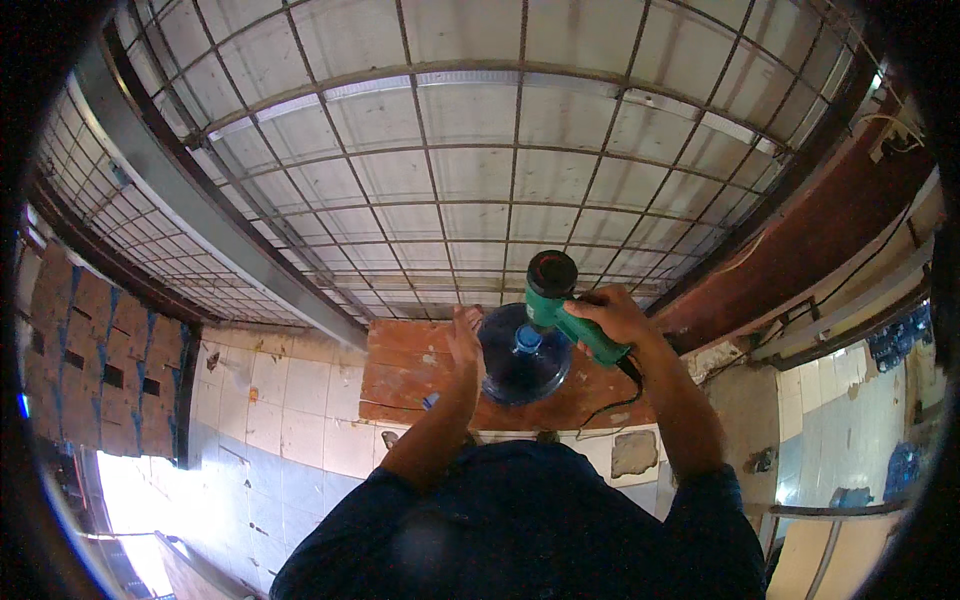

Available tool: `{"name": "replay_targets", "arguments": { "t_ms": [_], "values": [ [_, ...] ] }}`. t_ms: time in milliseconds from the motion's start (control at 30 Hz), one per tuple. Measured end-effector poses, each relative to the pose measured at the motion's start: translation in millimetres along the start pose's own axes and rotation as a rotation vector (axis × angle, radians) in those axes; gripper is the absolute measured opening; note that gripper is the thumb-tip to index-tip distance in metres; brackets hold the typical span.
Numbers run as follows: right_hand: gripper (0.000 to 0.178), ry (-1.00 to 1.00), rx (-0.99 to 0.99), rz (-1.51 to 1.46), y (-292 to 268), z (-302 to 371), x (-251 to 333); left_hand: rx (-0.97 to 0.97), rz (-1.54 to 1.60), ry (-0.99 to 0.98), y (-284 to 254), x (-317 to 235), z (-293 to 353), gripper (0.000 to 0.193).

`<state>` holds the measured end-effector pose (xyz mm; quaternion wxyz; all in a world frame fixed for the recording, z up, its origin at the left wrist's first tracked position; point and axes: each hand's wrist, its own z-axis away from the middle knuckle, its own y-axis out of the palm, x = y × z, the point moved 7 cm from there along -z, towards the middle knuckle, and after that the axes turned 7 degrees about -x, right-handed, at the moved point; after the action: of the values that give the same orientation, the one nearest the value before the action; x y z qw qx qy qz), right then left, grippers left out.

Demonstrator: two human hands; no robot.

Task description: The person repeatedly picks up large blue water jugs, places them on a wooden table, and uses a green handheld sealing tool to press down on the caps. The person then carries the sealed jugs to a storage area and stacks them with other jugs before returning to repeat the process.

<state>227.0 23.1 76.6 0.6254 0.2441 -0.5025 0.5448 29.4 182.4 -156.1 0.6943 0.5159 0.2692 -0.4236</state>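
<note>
A large clear-blue water jug [515,378] stands upright on a worn reddish wooden board [408,362]. Its blue cap [528,339] faces up toward me. My right hand [614,316] grips the handle of a green heat gun [545,305], whose round dark end points up and away. The gun's body overlaps the jug's far right side from above. A black cord [632,378] hangs from the handle. Beside the jug's left side is my left hand [466,338], fingers stretched out and holding nothing; whether it touches the jug I cannot tell.
A small blue-and-white piece [430,401] lies near the board's front edge. Behind the board rises a metal grid [480,180] over pale panels. Stacked brown cartons [110,365] stand at left, a reddish beam [790,235] slopes at right, and blue jugs [900,335] sit at far right.
</note>
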Motion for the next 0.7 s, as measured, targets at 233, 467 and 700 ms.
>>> {"name": "replay_targets", "arguments": {
  "t_ms": [233,467,700],
  "values": [
    [0.038,0.078,0.136,-0.051,-30,8,-30,0.009,-0.285,0.091,38,-11,30,0.060],
    [0.051,0.336,0.332,-0.717,-90,-80,-161,-0.102,-0.417,0.132,12,18,12,0.063],
    [0.062,0.519,0.470,-1.041,-107,-64,-283,-0.074,-0.829,0.239,64,-23,55,0.057]
  ]
}}
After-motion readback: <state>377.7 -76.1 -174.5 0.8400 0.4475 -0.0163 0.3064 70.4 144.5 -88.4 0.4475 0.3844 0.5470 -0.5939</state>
